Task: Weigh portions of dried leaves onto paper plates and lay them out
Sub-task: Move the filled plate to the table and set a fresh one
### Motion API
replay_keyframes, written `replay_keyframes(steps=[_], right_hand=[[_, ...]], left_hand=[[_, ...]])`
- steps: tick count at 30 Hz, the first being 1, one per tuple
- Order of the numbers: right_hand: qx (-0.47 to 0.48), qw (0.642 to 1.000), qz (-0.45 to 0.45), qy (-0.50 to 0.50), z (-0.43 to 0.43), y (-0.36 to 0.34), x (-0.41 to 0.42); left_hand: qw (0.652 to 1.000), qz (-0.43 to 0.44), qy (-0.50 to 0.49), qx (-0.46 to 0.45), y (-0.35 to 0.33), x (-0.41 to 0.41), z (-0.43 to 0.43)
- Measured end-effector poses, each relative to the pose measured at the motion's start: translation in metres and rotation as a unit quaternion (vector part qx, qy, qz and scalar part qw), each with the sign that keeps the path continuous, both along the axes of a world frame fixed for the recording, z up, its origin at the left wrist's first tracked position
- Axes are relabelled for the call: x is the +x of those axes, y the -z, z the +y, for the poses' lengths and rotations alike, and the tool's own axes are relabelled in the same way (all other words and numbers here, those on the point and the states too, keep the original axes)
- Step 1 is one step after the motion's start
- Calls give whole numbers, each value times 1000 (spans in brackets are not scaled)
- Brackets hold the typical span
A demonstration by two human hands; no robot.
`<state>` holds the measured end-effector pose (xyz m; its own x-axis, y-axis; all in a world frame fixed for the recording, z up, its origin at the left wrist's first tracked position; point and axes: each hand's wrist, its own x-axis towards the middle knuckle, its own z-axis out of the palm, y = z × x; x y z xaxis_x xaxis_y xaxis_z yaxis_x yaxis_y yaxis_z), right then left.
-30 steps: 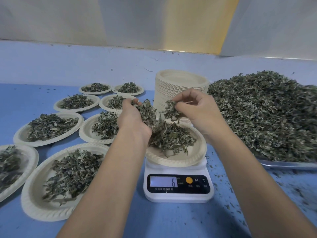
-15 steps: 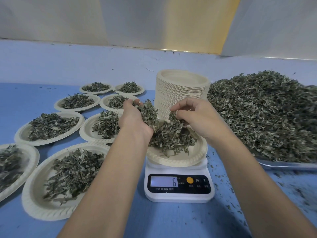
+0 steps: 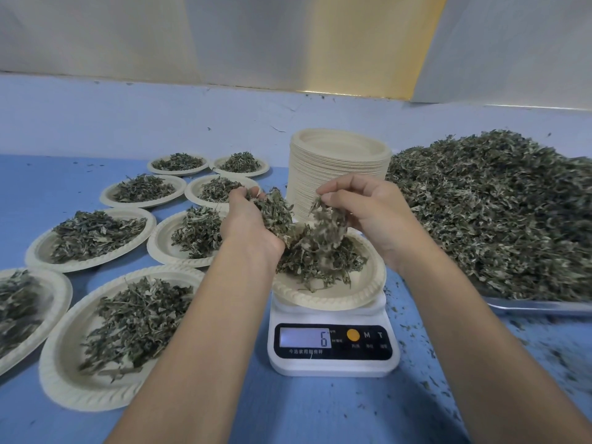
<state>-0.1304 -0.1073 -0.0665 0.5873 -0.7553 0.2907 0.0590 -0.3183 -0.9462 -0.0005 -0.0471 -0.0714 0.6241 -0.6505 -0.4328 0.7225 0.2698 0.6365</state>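
leaves [image 3: 320, 261], crumpled green, are being gripped by left hand [image 3: 246, 225] and right hand [image 3: 378, 216] fingers [image 3: 349, 184] over the plate [image 3: 320, 303], filled plates [image 3: 80, 267] crowding left.

The only readable stuff is on the white kitchen scale [image 3: 333, 363], sitting just below the left hand [image 3: 246, 225] and right hand [image 3: 374, 216], between the forearms. Its lit display [image 3: 303, 337] shows a single 6. Right of that, past the orange button [image 3: 353, 335], are an M and a T. The small line under the display ends in 家用厨房秤, and the tiny labels under the buttons are too small to read.
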Motion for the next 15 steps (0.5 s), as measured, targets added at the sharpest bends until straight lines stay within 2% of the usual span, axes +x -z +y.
replay_keyframes(steps=[4,15], right_hand=[[-31,999,29,8,1,0,-1],[-33,999,20,13,4,1,1]], left_hand=[[1000,-1,3,0,1,1,-1],[1000,6,-2,-5,3,1,-3]])
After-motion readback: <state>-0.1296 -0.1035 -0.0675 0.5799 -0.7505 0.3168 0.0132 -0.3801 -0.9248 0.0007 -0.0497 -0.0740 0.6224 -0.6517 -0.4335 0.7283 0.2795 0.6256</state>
